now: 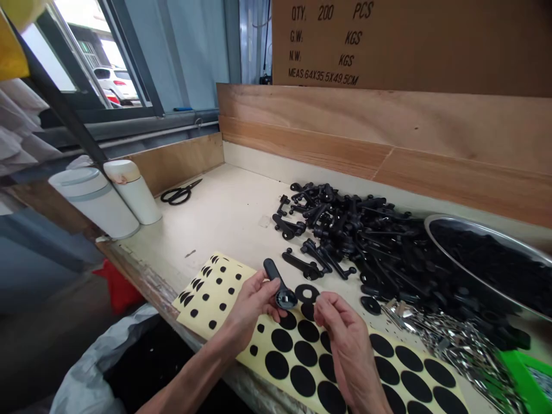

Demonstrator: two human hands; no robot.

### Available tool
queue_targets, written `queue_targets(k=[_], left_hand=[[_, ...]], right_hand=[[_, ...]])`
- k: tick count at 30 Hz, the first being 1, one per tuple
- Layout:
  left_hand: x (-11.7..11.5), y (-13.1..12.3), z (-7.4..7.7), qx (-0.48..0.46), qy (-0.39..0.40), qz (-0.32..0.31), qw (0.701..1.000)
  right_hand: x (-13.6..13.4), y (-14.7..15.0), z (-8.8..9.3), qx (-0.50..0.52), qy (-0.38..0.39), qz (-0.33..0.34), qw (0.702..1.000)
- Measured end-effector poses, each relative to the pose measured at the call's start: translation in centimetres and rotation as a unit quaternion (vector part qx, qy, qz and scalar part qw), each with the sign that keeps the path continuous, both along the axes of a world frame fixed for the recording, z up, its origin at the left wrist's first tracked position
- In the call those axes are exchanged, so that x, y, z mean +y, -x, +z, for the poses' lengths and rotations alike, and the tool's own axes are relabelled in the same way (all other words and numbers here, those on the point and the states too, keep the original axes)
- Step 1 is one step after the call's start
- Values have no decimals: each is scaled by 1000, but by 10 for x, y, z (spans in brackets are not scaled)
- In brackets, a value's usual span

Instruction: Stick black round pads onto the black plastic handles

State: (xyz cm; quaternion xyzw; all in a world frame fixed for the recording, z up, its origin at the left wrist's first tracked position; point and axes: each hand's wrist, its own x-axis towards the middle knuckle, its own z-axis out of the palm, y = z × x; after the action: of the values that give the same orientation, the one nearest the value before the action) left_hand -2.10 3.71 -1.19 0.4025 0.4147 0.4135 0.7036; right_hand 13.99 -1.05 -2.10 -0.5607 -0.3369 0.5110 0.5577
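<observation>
My left hand point(255, 302) is closed round a black plastic crank handle point(282, 290), its arm pointing up and its round hub, with a shiny bit inside, facing me. Close by on the right, my right hand point(345, 333) has its fingers curled in a pinch; whatever they hold, if anything, is hidden. Both hands are above a yellow backing sheet point(256, 359) with rows of black round stickers point(303, 380). Several small black dots remain between cut-outs on its left part. A black ring point(307, 294) lies between the hands at the sheet's far edge.
A heap of black crank handles point(345, 230) lies behind the hands. To the right are a metal bowl point(435, 230) of black parts, a pile of metal clips point(457, 345) and a green container point(528, 374). Scissors point(179, 194) and white bottles point(135, 192) stand left.
</observation>
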Motion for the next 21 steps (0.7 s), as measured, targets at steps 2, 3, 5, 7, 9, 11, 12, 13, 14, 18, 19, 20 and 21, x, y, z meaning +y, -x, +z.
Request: queue_targets(k=[2, 3, 5, 7, 9, 11, 12, 13, 14, 18, 19, 20, 21], left_hand=[[1, -2, -1, 7, -6, 5, 1000], [1, -3, -2, 10, -8, 7, 1000], [1, -4, -3, 14, -8, 9, 1000], [1, -5, -3, 12, -7, 6, 1000], [1, -5, -4, 10, -7, 6, 1000], [1, -5, -4, 9, -6, 8, 1000], [2, -4, -4, 9, -5, 11, 1000], [2, -4, -5, 8, -4, 14, 1000], [2, -4, -5, 7, -4, 16, 1000], [2, -4, -5, -1, -4, 16, 1000], [2, -4, -5, -4, -4, 16, 1000], [1, -4, -5, -5, -3, 16, 1000], [1, -4, -5, -6, -2, 18, 1000]], right_hand=[[0, 2, 0, 10, 20, 36, 999], [1, 4, 0, 11, 28, 47, 998], [1, 7, -2, 8, 40, 59, 997], [1, 9, -2, 2, 53, 66, 996], [1, 10, -3, -2, 68, 70, 995], [1, 11, -3, -4, 79, 69, 994], [0, 11, -3, -5, 82, 68, 994], [0, 12, -3, -6, 84, 64, 994], [0, 12, -3, -9, 85, 61, 994], [2, 13, -6, -14, 93, 48, 994], [2, 14, -7, -14, 94, 46, 994], [2, 14, -7, -13, 94, 44, 995], [2, 14, -8, -12, 94, 42, 995]])
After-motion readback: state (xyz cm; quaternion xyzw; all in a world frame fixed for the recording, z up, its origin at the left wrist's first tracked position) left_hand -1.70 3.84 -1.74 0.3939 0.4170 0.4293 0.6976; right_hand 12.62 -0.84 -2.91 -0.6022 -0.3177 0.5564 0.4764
